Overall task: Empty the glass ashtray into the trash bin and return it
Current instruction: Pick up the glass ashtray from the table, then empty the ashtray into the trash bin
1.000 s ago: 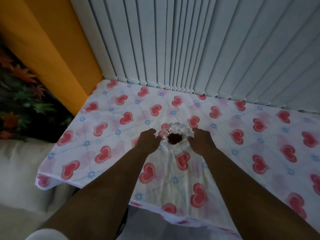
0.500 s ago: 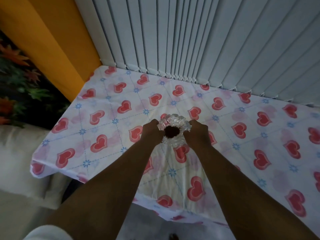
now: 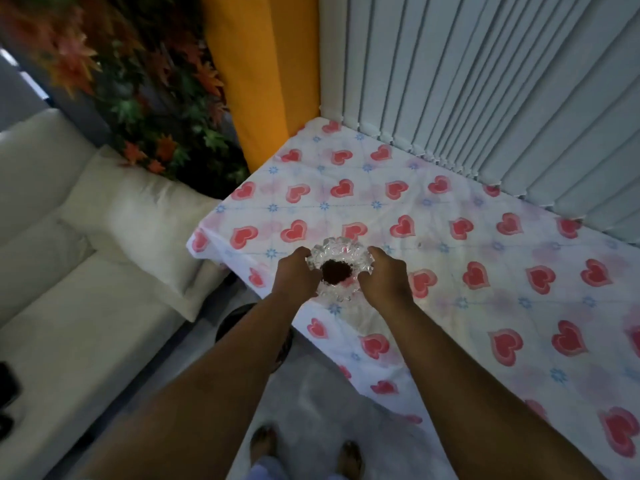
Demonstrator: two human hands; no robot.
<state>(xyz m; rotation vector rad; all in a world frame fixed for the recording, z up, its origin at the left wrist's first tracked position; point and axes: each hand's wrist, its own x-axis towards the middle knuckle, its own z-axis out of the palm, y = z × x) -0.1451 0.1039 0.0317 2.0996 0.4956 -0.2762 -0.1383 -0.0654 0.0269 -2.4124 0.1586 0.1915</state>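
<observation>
Since a second ago the view has swung left and the ashtray [image 3: 341, 271] has come toward the counter's [image 3: 450, 271] edge — left hand [image 3: 298, 275] and right hand [image 3: 384, 278] each grip a side, ash inside. A dark bin [image 3: 239, 318] now shows below — likely the next stop.

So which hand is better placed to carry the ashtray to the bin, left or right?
Left, probably. Both hands hold the ashtray, but the left hand is on the side of the dark round bin, partly hidden under the left arm beside the table. The right hand would cross over.
</observation>
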